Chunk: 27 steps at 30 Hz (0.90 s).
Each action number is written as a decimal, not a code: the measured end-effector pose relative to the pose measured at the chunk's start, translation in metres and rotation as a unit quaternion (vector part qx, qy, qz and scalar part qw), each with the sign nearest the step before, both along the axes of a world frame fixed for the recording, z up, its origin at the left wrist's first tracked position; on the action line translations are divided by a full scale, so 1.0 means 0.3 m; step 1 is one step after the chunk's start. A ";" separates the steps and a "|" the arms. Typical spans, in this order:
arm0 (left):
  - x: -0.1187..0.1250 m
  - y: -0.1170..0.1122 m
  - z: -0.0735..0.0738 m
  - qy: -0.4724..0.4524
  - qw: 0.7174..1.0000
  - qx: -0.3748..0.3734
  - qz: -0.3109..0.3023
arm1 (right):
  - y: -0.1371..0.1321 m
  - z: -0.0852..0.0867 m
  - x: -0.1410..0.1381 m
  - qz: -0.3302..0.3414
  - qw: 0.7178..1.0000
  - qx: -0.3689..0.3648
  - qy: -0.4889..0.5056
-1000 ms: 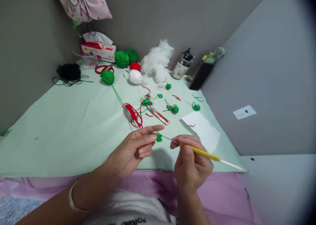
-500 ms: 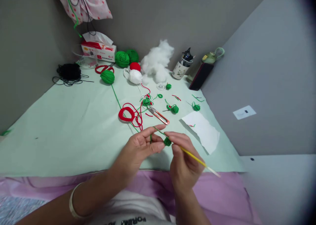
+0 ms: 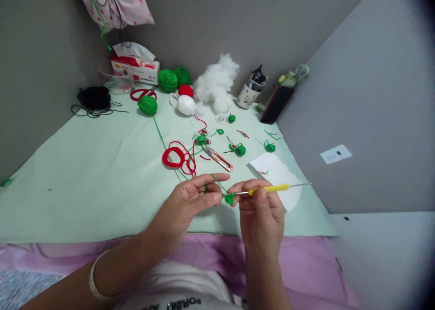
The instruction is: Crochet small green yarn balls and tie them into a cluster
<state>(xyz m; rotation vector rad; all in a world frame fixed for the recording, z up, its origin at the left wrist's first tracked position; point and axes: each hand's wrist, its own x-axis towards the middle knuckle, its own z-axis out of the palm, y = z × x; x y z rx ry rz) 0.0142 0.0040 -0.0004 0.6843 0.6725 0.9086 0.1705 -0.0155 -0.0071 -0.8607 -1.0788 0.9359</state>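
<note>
Hook grip [image 3: 277, 188] smth plas., shaft [image 3: 242, 193] shiny mtl; green yarn [image 3: 229, 199] matt.

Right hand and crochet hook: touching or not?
Touching. The head view shows the right hand gripping the crochet hook by its yellow handle, with no gap between them.

The yellow-handled crochet hook [image 3: 273, 189] is nearly level, its metal shaft meeting the small green crocheted piece [image 3: 229, 199]. Green yarn [image 3: 219, 183] slants down to the piece.
</note>
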 end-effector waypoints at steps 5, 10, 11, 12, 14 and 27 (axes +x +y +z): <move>-0.009 -0.001 -0.004 0.011 1.000 0.016 0.003 | -0.010 -0.007 0.004 -0.007 0.999 0.014 -0.032; -0.013 -0.005 -0.013 0.039 0.998 0.038 0.011 | -0.025 -0.011 0.004 -0.019 0.998 0.030 -0.043; -0.013 -0.006 -0.014 0.042 0.998 0.043 0.012 | -0.028 -0.011 0.005 -0.021 0.998 0.032 -0.047; -0.013 -0.007 -0.015 0.045 0.998 0.049 0.014 | -0.030 -0.011 0.004 -0.024 0.998 0.035 -0.053; -0.012 -0.007 -0.015 0.049 0.997 0.055 0.016 | -0.033 -0.011 0.004 -0.033 0.996 0.040 -0.066; -0.008 -0.007 -0.016 0.090 0.990 0.070 0.084 | -0.046 -0.026 0.000 -0.078 0.943 0.179 -0.271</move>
